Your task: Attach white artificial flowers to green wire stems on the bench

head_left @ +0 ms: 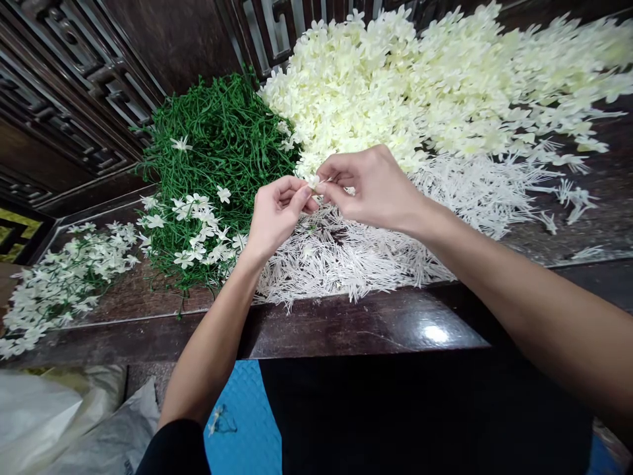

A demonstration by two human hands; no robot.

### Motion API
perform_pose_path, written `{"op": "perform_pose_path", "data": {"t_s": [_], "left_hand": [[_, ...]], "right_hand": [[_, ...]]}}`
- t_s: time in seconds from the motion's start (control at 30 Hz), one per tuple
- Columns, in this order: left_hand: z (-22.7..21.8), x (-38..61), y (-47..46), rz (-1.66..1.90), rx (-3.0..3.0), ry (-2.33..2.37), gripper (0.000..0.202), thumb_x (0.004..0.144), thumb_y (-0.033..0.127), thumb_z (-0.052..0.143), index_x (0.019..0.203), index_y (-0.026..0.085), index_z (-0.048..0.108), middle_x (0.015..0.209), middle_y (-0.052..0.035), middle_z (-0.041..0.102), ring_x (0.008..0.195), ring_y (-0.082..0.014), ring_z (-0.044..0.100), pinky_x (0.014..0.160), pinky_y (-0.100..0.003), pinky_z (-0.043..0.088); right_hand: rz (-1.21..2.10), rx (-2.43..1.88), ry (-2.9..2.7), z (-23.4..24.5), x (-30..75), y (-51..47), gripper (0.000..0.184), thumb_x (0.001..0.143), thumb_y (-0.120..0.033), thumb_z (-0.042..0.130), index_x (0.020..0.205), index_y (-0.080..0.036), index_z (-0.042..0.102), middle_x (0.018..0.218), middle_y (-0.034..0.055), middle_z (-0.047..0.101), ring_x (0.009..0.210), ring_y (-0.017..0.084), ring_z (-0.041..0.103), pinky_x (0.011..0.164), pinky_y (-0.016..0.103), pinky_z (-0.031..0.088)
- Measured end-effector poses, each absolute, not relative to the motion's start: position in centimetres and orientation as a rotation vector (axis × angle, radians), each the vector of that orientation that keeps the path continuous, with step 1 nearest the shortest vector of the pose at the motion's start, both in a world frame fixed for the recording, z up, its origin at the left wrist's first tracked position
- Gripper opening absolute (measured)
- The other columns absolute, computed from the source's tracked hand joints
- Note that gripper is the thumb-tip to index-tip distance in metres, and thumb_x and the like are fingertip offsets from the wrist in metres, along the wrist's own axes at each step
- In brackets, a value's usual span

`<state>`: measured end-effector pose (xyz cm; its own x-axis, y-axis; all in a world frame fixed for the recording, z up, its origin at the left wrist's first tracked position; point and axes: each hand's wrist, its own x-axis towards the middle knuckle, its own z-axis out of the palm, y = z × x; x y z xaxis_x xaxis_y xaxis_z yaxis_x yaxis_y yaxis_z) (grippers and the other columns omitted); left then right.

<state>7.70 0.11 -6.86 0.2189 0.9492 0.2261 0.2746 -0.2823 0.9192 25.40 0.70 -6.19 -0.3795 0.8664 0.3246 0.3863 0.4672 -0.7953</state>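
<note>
My left hand and my right hand meet above the dark wooden table, fingers pinched together on a small cream artificial flower. Just below the hands lies a heap of thin white plastic stamen pieces. Behind the hands spreads a big pile of cream flower petals. To the left is a mound of green plastic stems, some with flowers fitted on them.
A bunch of finished flowered stems lies at the table's left end. Dark carved wooden panels stand behind the table. Pale plastic bags and a blue mat are on the floor below.
</note>
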Motion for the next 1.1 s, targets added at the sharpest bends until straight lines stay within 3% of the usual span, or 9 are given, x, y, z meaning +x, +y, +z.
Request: {"op": "perform_pose_path", "data": {"t_s": [0.17,0.27,0.37,0.5,0.6,0.83,0.9,1.0,1.1], "left_hand": [[-7.4,7.1,1.1,1.229,1.603,1.098,0.005,0.097,0.024,0.063,0.095,0.019,0.063,0.072,0.0002,0.069,0.053,-0.0071,0.057,0.054,-0.021,0.047],[-8.0,6.2,1.9,1.251,1.504,1.173,0.020,0.096,0.032,0.066,0.112,0.022,0.059,0.072,0.0009,0.065,0.054,-0.0089,0.055,0.053,-0.023,0.042],[-8.0,5.9,2.0,1.280,1.404,1.196,0.029,0.095,0.030,0.067,0.120,0.025,0.053,0.075,0.0006,0.063,0.062,-0.0117,0.060,0.059,-0.025,0.045],[-7.1,6.4,1.5,1.304,1.258,1.128,0.025,0.092,0.019,0.068,0.110,0.023,0.050,0.073,0.0024,0.063,0.066,-0.0114,0.063,0.066,-0.026,0.050],[-6.6,6.9,1.2,1.296,1.144,1.099,0.030,0.088,0.011,0.071,0.102,0.022,0.047,0.071,0.0041,0.064,0.064,-0.0092,0.062,0.068,-0.024,0.052],[-6.5,7.0,1.0,1.262,1.023,1.100,0.042,0.080,0.004,0.077,0.089,0.022,0.039,0.071,0.0025,0.069,0.066,-0.0077,0.064,0.069,-0.022,0.053],[-6.6,7.0,1.0,1.261,1.032,1.091,0.046,0.076,0.000,0.078,0.083,0.022,0.038,0.068,0.0053,0.066,0.063,-0.0054,0.061,0.067,-0.020,0.050],[-6.9,7.0,1.0,1.242,1.078,1.063,0.045,0.071,-0.002,0.081,0.080,0.020,0.043,0.064,0.0082,0.058,0.062,-0.0039,0.056,0.067,-0.019,0.049],[-7.0,6.9,0.8,1.160,1.176,1.088,0.031,0.074,0.005,0.083,0.078,0.017,0.054,0.068,0.0054,0.057,0.061,-0.0039,0.053,0.061,-0.019,0.046]], "right_hand": [[0.821,-1.089,-1.769,-5.0,26.6,1.3,0.016,0.092,-0.032,0.071,0.080,-0.022,0.070,0.085,0.0077,0.072,0.077,0.022,0.068,0.080,0.046,0.060],[0.684,-1.228,-1.802,-5.7,27.5,2.3,0.029,0.096,-0.038,0.066,0.073,-0.022,0.070,0.076,0.0077,0.070,0.075,0.023,0.067,0.085,0.052,0.059],[0.661,-1.324,-2.021,-7.0,27.9,3.2,0.020,0.093,-0.036,0.067,0.081,-0.021,0.074,0.092,0.0103,0.075,0.082,0.026,0.069,0.088,0.059,0.057],[0.512,-1.234,-2.354,-8.5,27.8,3.6,0.028,0.099,-0.032,0.054,0.097,-0.017,0.077,0.119,0.0148,0.072,0.117,0.036,0.064,0.108,0.067,0.044],[0.402,-1.282,-2.440,-9.3,27.8,3.5,0.036,0.102,-0.031,0.045,0.095,-0.016,0.078,0.119,0.0156,0.071,0.126,0.044,0.056,0.108,0.074,0.037],[0.394,-1.327,-2.211,-7.9,27.3,2.8,0.025,0.095,-0.023,0.055,0.105,-0.016,0.076,0.115,0.0138,0.074,0.124,0.041,0.058,0.109,0.068,0.038],[0.519,-1.304,-2.083,-7.0,27.1,2.5,0.020,0.091,-0.020,0.059,0.100,-0.016,0.076,0.109,0.0128,0.076,0.111,0.035,0.066,0.104,0.062,0.046],[0.762,-1.211,-1.981,-6.1,27.1,2.3,0.011,0.088,-0.020,0.066,0.094,-0.017,0.074,0.101,0.0105,0.075,0.094,0.027,0.069,0.093,0.053,0.055],[0.957,-1.115,-1.970,-6.0,27.2,2.4,0.009,0.085,-0.023,0.071,0.092,-0.018,0.070,0.101,0.0094,0.073,0.092,0.025,0.068,0.092,0.049,0.056]]}}
